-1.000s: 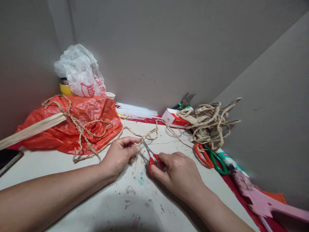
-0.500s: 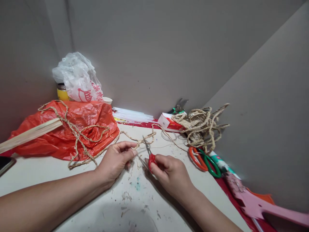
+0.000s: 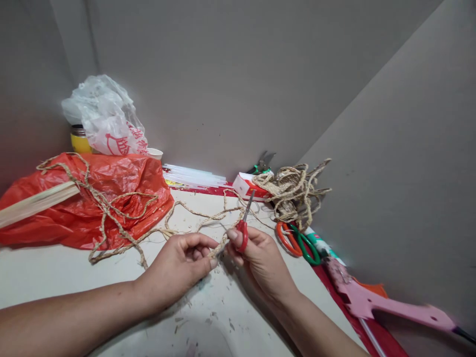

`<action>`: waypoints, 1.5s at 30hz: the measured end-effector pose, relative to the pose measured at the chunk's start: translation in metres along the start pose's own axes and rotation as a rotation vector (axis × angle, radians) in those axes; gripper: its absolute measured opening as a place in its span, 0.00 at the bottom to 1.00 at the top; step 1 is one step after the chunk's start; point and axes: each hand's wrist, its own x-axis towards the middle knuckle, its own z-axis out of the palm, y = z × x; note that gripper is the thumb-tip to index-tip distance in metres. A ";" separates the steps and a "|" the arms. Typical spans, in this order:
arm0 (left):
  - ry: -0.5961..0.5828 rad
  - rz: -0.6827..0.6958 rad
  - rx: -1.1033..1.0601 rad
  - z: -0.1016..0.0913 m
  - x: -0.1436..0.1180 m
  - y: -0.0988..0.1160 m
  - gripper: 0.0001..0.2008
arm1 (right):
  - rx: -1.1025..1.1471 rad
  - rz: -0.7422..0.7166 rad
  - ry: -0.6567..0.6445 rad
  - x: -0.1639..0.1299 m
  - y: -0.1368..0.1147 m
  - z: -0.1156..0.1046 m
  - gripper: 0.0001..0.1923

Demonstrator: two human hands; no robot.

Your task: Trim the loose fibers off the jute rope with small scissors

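Observation:
My left hand [image 3: 188, 260] pinches a braided straw rope [image 3: 219, 247] between thumb and fingers, low over the white table. Close on its right, my right hand [image 3: 258, 258] grips small scissors [image 3: 242, 230] by their red handles, blades pointing up and away. The scissors' blades look parted. The rope passes between the two hands, and the right fingertips seem to touch it, though the scissors partly hide this spot. Beyond the hands, more of the rope loops across the table [image 3: 186, 201] and over a red plastic bag on the left.
At left lie the red bag [image 3: 130, 178] and pale wooden strips [image 3: 40, 202]. Behind stand a white plastic bag [image 3: 107, 114] and yellow jar [image 3: 80, 140]. Glue sticks [image 3: 193, 175], a coil of rope [image 3: 293, 188], green-and-orange-handled scissors [image 3: 307, 245] and a pink glue gun [image 3: 386, 302] line the back and right.
The view has shifted slightly right. The scissors have turned to point up and right, and my right hand has come closer to the rope. My left hand still pinches the rope.

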 end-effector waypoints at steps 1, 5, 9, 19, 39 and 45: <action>0.015 0.015 0.045 0.000 0.000 0.001 0.10 | 0.018 -0.018 0.031 0.000 0.000 0.000 0.16; 0.068 0.145 0.264 -0.001 -0.004 0.008 0.06 | 0.048 -0.099 0.126 0.003 0.000 -0.003 0.17; -0.023 0.119 0.243 0.002 -0.011 0.009 0.10 | 0.016 -0.156 0.165 0.004 0.001 -0.005 0.16; -0.191 -0.235 -0.173 0.002 -0.004 0.009 0.14 | -0.201 -0.040 0.000 0.014 0.009 -0.019 0.19; -0.025 -0.109 -0.187 -0.008 0.009 0.011 0.16 | -1.597 -0.626 -0.152 -0.002 -0.016 -0.016 0.09; -0.004 -0.035 -0.047 -0.012 0.010 0.008 0.15 | -1.654 -0.646 -0.154 -0.003 -0.016 -0.018 0.12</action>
